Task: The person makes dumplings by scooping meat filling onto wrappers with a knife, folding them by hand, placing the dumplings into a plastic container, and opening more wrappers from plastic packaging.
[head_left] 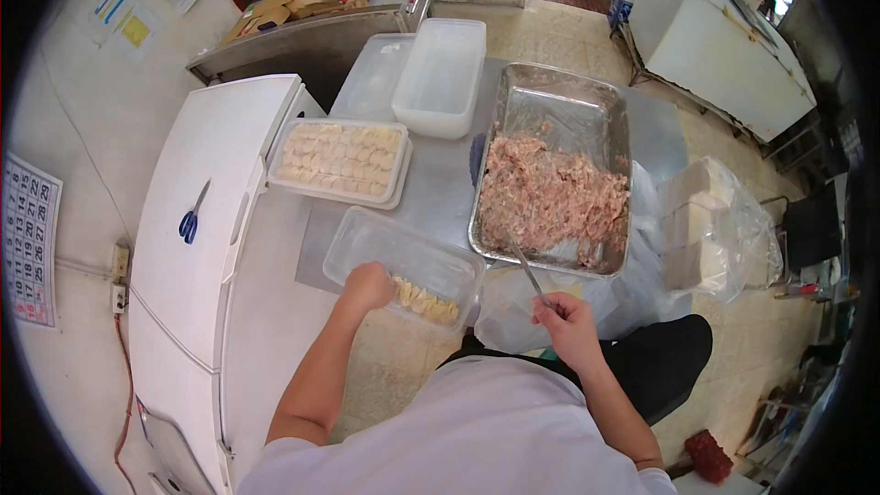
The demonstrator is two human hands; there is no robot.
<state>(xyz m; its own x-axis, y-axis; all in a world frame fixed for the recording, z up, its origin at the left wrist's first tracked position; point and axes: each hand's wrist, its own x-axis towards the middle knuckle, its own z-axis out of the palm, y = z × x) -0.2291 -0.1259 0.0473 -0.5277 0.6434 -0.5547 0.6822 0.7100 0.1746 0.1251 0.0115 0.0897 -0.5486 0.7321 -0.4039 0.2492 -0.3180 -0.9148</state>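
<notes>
My right hand [566, 323] grips a narrow metal spatula [529, 273], whose far tip reaches the ground meat mixture [555, 188] in a large metal tray [626, 119]. My left hand [369, 286] is closed over the near left part of a clear plastic container [353, 234]. Its fingers are turned away from view, so whatever they pinch is hidden. Just right of those fingers, a short row of folded dumplings [426, 301] lies along the container's near side. Behind it stands another plastic container [403, 179] packed with rows of dumplings [339, 159].
Stacked plastic containers [440, 73] stand at the table's back. Right of the tray is a plastic bag [710, 229] with pale stacks, seemingly wrappers. Scissors [192, 215] lie on a white appliance [197, 137] at left. Beyond are cardboard boxes [289, 0] and a chest freezer [706, 27].
</notes>
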